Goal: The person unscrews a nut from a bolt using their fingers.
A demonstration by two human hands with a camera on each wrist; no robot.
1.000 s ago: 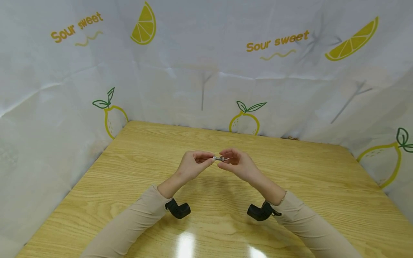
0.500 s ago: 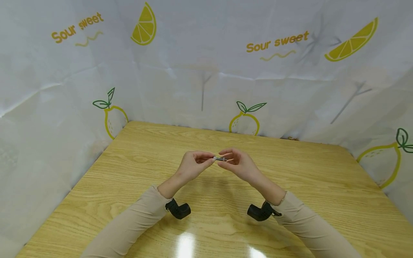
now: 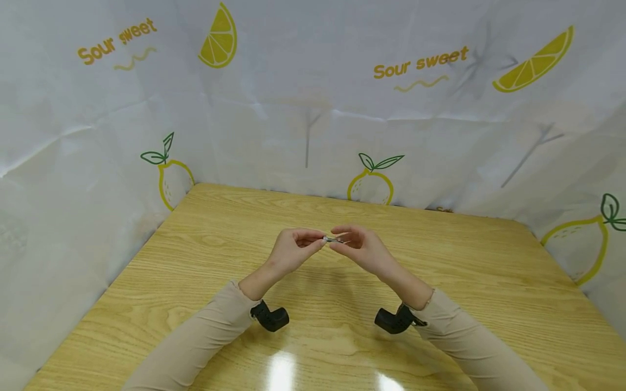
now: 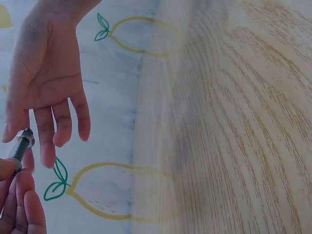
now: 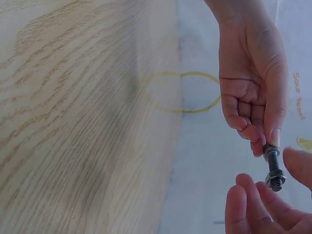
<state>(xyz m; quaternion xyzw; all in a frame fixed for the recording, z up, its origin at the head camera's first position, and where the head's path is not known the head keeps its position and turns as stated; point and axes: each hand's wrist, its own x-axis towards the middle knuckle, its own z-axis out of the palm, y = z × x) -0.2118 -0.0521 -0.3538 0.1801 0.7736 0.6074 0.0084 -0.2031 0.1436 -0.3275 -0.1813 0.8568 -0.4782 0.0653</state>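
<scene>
Bolt (image 5: 274, 162), metal, threaded, one: held above the wooden table (image 3: 195, 282), its head end pinched by thumb and fingers of the left hand (image 3: 293, 250), its free end turned toward the right hand (image 3: 364, 250). Nut (image 5: 276, 178), one: seated on the bolt, close to the free end. Right hand, around that end: thumb and fingers parted, not clamped; whether the nut is touched by a fingertip cannot be told.

Risks, as judged: the nut could be spun off and dropped if turned the loosening way, so little thread being left beyond it; the bolt could be rotated or lost if the pinch on its head were slackened, no other firm hold being seen.

Count: hands, two, one at either end of the bolt; beige sleeves (image 3: 205, 336), two, and black wrist devices (image 3: 271, 319), two, all nearer the wearer than the bolt; table, one, beneath it; lemon-printed cloth (image 3: 274, 136), beyond it, with three whole lemons and two slices shown in the head view
</scene>
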